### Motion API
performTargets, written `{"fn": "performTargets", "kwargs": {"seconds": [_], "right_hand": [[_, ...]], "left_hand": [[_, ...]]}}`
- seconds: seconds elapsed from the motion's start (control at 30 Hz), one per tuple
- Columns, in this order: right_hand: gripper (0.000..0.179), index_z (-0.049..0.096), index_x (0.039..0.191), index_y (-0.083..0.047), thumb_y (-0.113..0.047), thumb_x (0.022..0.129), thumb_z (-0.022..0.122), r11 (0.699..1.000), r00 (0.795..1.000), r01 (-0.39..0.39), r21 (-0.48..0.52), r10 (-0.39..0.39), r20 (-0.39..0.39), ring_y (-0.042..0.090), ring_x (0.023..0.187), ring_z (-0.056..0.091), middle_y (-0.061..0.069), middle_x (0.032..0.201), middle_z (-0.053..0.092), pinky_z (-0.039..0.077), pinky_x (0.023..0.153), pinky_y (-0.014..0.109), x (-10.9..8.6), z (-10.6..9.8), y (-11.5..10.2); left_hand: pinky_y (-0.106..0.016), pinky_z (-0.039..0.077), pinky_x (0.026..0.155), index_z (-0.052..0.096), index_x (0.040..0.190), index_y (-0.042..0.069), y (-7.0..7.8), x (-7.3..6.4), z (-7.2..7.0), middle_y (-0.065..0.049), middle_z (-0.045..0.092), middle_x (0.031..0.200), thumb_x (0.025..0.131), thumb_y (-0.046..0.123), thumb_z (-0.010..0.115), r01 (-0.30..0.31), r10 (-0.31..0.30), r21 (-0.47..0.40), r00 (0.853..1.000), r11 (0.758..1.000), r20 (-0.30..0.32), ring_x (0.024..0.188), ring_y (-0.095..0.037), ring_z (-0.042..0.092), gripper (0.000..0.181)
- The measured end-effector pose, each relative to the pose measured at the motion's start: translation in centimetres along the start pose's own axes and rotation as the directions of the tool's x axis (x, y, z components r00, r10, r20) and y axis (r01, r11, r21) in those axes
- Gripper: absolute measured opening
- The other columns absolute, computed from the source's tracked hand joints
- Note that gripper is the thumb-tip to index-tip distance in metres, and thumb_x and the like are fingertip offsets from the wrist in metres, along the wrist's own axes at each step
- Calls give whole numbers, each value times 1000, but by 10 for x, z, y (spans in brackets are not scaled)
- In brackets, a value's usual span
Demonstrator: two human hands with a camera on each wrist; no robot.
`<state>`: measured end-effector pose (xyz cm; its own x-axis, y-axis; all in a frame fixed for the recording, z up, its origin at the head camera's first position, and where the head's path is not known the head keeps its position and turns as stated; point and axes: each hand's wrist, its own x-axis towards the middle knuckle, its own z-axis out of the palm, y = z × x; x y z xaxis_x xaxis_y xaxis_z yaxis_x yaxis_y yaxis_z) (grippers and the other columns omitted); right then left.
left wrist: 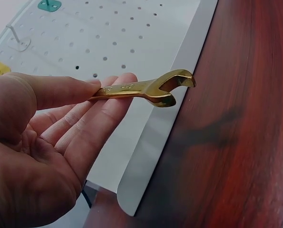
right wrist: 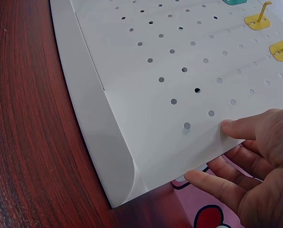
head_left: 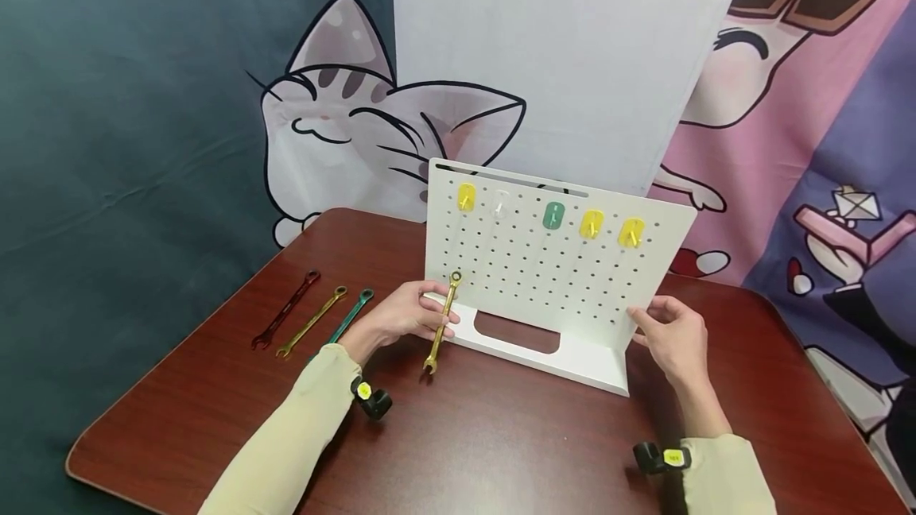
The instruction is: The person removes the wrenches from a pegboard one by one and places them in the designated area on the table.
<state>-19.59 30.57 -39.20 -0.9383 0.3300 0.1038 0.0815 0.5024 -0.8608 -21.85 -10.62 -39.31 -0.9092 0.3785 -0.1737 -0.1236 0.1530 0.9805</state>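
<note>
A gold combination wrench (head_left: 444,320) is pinched between the thumb and fingers of my left hand (head_left: 409,313), its ring end up and its open end down in the head view. In the left wrist view the wrench's open jaw (left wrist: 167,88) points away from the palm, over the front lip of the white pegboard (head_left: 529,261). My right hand (head_left: 676,336) holds the pegboard's right edge, thumb on the front face and fingers behind in the right wrist view. Along the board's top sit yellow hooks (head_left: 591,224), a clear hook (head_left: 500,204) and a green hook (head_left: 553,215).
Left of the board, a red wrench (head_left: 286,310), another gold wrench (head_left: 312,323) and a teal wrench (head_left: 351,315) lie side by side on the dark red wooden table (head_left: 487,435). A printed cloth backdrop (head_left: 143,102) hangs behind the table.
</note>
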Motion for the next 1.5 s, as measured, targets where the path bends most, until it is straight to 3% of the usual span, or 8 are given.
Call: {"fn": "performTargets", "kwargs": {"seconds": [0.37,1.0,1.23,1.5], "right_hand": [[40,66,128,0,-27,99,76,1000,1000,18,3,-18,2,11,76,74,21,115,71,64,70,25,2,-1,-1],[40,66,127,1,-24,98,77,1000,1000,17,13,-17,1,8,73,73,17,107,71,64,69,24,2,-1,-1],[39,66,127,1,-23,98,77,1000,1000,15,22,-15,2,9,72,73,13,103,71,64,69,25,3,-1,-1],[38,66,126,2,-21,98,77,999,1000,21,32,-21,-1,7,71,73,10,101,71,64,68,26,3,-1,-1]], "left_hand": [[-43,67,77,49,144,-7,-1,-6,-10,-23,79,108,95,-9,69,7,-7,13,1000,1000,-20,92,-40,80,53],[-42,67,78,48,146,-6,-5,-15,-26,-28,76,115,97,-7,68,14,-13,29,1000,999,-10,88,-31,81,53],[-41,67,77,46,146,-10,-7,-18,-33,-24,78,112,97,-7,67,5,-5,38,1000,999,1,85,-24,81,52],[-39,67,76,46,146,-10,-12,-23,-43,-28,76,116,98,-5,68,28,-27,51,999,998,-21,84,-22,81,53]]}}
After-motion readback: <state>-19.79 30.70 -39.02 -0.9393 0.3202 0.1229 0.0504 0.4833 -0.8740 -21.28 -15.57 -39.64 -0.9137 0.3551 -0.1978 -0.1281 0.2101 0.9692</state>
